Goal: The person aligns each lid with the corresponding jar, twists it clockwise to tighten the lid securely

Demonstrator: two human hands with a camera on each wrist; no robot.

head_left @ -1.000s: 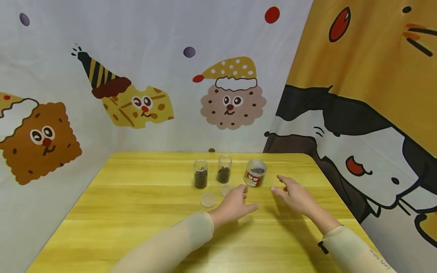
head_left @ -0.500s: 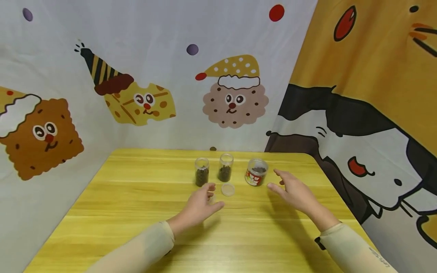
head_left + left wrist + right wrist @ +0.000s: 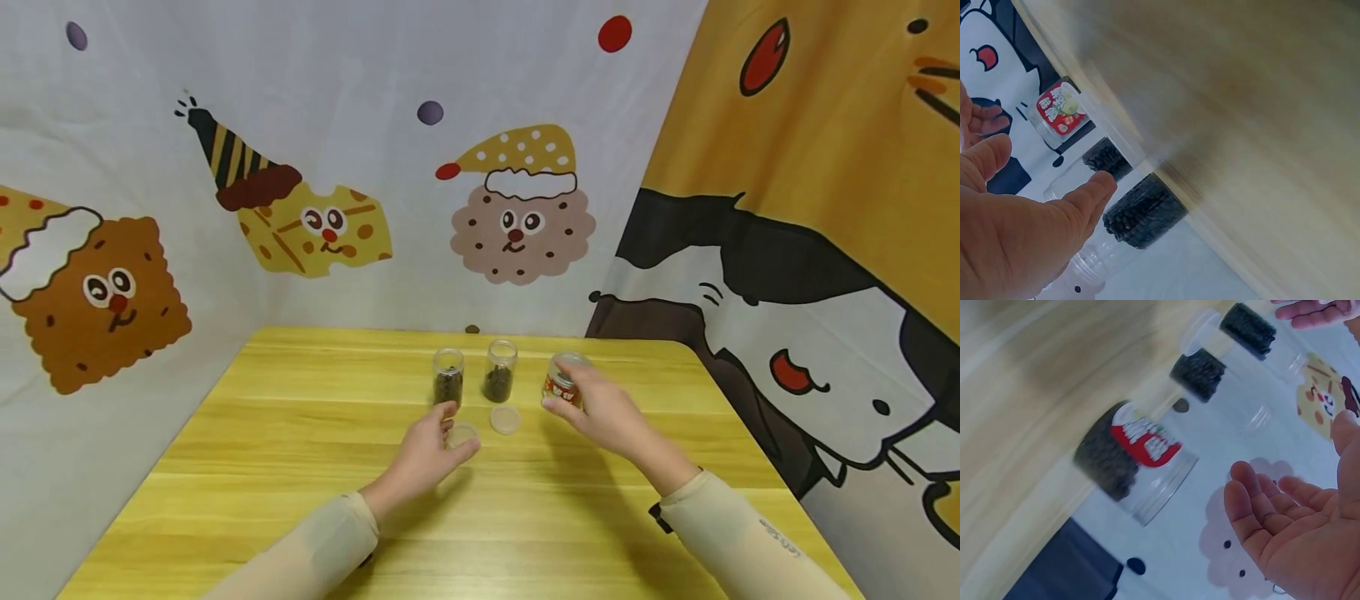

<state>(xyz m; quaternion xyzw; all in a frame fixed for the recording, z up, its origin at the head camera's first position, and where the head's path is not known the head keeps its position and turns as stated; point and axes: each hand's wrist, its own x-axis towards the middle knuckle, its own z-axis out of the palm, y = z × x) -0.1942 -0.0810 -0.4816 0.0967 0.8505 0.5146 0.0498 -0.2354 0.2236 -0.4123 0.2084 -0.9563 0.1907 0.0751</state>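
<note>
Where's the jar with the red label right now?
In the head view, the red-labelled jar stands right of centre on the table, to the right of the middle jar, partly hidden behind the right hand.

Shows streaked wood grain on the smooth table (image 3: 262, 467), with a soft sheen. Appears transparent and glossy, like smooth plastic, in the labelled jar (image 3: 1135, 462); looks equally clear in the left bottle (image 3: 448, 379) and right bottle (image 3: 499, 372) of the head view. Bears a smooth printed label (image 3: 1147, 442), whether paper or film cannot be told. Reveals rough, granular filling (image 3: 1107, 453) behind clear walls. Looks thin and translucent in the near lid (image 3: 464, 434) and far lid (image 3: 506, 420). Reads as matt, lightly creased printed cloth in the backdrop (image 3: 330, 50); has matt, soft fabric on the left sleeve (image 3: 315, 533) and right sleeve (image 3: 738, 533).
</note>
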